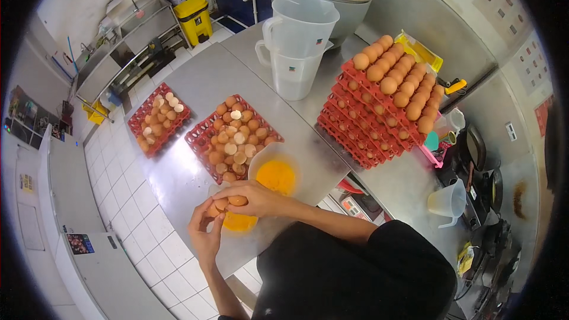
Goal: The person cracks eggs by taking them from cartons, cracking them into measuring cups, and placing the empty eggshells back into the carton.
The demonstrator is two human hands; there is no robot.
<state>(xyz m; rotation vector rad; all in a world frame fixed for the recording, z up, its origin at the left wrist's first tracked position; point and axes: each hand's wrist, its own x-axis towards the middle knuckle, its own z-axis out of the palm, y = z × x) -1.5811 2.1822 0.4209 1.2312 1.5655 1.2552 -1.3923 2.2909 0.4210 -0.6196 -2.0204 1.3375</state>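
My left hand has its fingers around a brown eggshell. Meeting it from the right, my right hand grips a brown egg and touches the shell pieces between both hands. Directly below is a translucent container holding yellow egg liquid, partly covered by my hands. Just beyond my right hand stands a second translucent container with beaten-looking yellow egg in it. A red egg tray heaped with brown shells, some showing their pale insides, sits past my hands.
Another red tray of shells lies near the table's left edge. Stacked red trays of whole eggs rise at the right. Two nested plastic measuring jugs stand before a large lidded pot. A jug is on the right counter.
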